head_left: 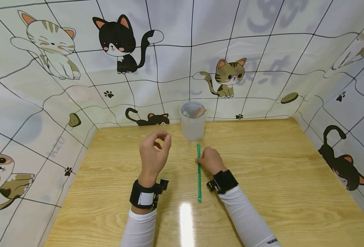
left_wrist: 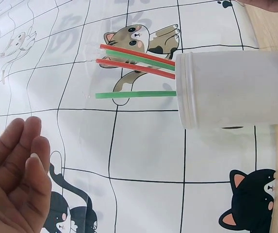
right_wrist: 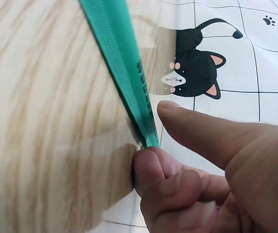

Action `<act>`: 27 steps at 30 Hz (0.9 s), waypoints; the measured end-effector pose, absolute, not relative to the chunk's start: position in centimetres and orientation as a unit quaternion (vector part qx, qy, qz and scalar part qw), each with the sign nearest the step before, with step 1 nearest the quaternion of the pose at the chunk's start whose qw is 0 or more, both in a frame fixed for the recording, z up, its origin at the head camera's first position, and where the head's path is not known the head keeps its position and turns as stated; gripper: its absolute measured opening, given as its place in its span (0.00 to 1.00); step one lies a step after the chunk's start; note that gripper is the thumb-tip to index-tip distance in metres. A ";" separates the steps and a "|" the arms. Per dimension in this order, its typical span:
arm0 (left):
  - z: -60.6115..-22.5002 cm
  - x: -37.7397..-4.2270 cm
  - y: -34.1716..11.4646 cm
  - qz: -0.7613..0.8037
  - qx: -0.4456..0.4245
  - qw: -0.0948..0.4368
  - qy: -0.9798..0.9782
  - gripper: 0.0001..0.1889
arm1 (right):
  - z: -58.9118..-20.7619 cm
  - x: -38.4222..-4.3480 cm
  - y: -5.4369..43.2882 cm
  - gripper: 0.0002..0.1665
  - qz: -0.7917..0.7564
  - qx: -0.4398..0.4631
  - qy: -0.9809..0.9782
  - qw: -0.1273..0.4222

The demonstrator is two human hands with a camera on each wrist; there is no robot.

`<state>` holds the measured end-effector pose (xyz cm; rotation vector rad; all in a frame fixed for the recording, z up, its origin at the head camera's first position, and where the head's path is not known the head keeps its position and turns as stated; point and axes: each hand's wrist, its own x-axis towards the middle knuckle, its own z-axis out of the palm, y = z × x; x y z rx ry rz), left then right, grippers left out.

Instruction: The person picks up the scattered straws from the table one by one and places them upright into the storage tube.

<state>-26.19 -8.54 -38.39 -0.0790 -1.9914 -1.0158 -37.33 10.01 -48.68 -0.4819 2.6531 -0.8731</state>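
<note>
A long, thin green straw-like wrapper (head_left: 199, 181) with dark print lies lengthwise on the table. My right hand (head_left: 212, 160) is at its upper half; in the right wrist view the bent fingers (right_wrist: 172, 194) are beside the green wrapper (right_wrist: 124, 63), while the thumb (right_wrist: 197, 128) stands apart from them. Left of it, my left hand (head_left: 155, 152) is raised over the table and holds nothing. Its fingers (left_wrist: 20, 165) are loosely bent in the left wrist view. Beyond both hands stands a whitish plastic cup (head_left: 193, 130) holding several red and green sticks (left_wrist: 136, 94).
The wooden table (head_left: 262, 164) meets a white sheet (head_left: 175, 61) with grid lines and cartoon cats at its back and sides. The cup stands near the back edge. Light reflects off the table's front middle.
</note>
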 end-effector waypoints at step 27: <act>-38.4 -26.3 -8.1 -0.400 -0.031 0.441 -0.803 0.08 | -48.4 -37.1 10.0 0.29 -0.315 -0.190 0.919 0.139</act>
